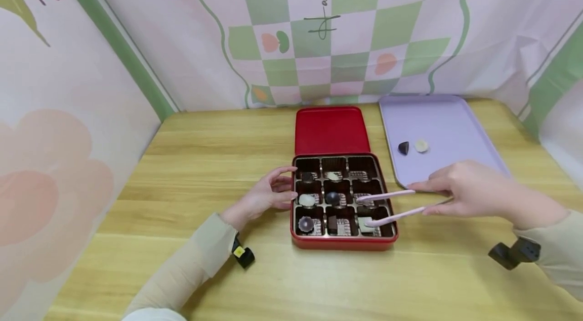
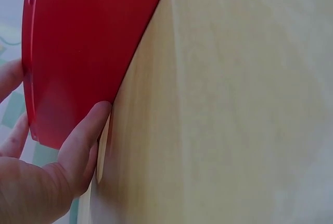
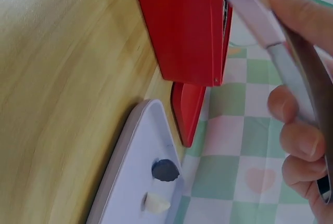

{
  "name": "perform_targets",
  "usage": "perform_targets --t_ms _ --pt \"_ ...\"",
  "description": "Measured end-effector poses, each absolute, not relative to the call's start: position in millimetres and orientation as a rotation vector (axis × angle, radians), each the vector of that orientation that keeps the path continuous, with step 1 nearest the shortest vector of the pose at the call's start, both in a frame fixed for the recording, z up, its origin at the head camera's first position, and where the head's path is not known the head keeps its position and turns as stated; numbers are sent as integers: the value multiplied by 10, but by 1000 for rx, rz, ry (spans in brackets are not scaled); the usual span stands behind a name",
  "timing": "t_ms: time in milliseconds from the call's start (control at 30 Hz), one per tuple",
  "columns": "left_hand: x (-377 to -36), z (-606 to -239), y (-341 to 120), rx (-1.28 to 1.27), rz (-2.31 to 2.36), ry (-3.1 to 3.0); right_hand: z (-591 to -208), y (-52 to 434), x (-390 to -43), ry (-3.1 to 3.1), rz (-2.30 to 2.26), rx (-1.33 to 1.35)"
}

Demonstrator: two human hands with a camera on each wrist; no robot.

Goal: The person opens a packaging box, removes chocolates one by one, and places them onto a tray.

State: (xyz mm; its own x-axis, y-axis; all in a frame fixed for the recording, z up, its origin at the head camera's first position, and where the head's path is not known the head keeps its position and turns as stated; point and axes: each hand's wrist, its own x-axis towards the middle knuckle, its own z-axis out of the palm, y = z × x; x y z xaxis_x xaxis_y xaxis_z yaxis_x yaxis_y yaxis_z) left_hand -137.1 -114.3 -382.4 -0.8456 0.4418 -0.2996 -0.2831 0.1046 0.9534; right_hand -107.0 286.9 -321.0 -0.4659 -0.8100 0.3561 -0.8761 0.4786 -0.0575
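At the centre of the head view a shallow red metal box (image 1: 343, 242) with a dark nine-cell plastic insert sits on the pale wooden table (image 1: 218, 159). Its flat red lid (image 1: 330, 130) lies just above it in the frame. The left hand (image 1: 268, 194) rests against the box's left wall, fingers gently curved along it and thumb low on the side, apparently to keep the box from sliding; it clamps nothing. The right hand (image 1: 469, 190), at right of centre, grips a pair of slim pink plastic tongs (image 1: 387, 205). The tongs' two arms stand apart, their tips over the right column of cells, the lower tip at a pale green chocolate (image 1: 366, 223) in the lower right cell. A lilac plastic tray (image 1: 455, 118) lies upper right, beside the box and within easy reach, holding a dark chocolate (image 1: 403, 147) and a cream chocolate (image 1: 421, 146) close together.
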Motion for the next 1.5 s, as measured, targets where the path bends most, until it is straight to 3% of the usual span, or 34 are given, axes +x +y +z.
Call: perform_targets --t_ms 767,1500 --pt "-1388 -3862 -1146 150 1801 1854 -2965 2528 -1037 -2575 -118 1506" --pt "-1389 -3865 -1151 156 1801 1851 -2845 2418 -1161 -2696 -112 1563"
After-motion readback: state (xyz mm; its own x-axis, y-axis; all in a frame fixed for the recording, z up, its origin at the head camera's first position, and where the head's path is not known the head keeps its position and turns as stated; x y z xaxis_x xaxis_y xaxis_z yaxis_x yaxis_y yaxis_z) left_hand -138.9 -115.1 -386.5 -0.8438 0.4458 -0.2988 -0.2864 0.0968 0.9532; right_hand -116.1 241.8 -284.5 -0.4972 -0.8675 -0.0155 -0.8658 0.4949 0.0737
